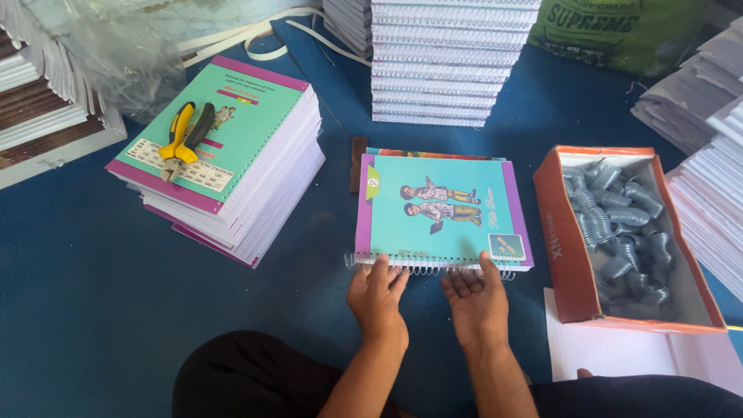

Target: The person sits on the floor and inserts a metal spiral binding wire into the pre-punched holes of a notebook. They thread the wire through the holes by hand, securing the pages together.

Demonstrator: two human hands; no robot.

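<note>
A teal notebook point(441, 205) with a purple border and a cartoon cover lies on the blue floor in front of me. A silver wire spiral point(422, 265) runs along its near edge and sticks out at both ends. My left hand point(377, 294) rests on the spiral near its left end, fingers on the coil. My right hand point(476, 298) lies palm up beside it, with the thumb on the cover's near right corner and the fingertips under the spiral.
A stack of unbound teal notebooks point(232, 166) stands at the left with yellow-handled pliers point(184, 135) on top. A tall pile of spiral-bound books point(445, 62) stands behind. An orange box point(573, 255) holds several grey coils point(619, 224). Paper stacks point(712, 193) line the right.
</note>
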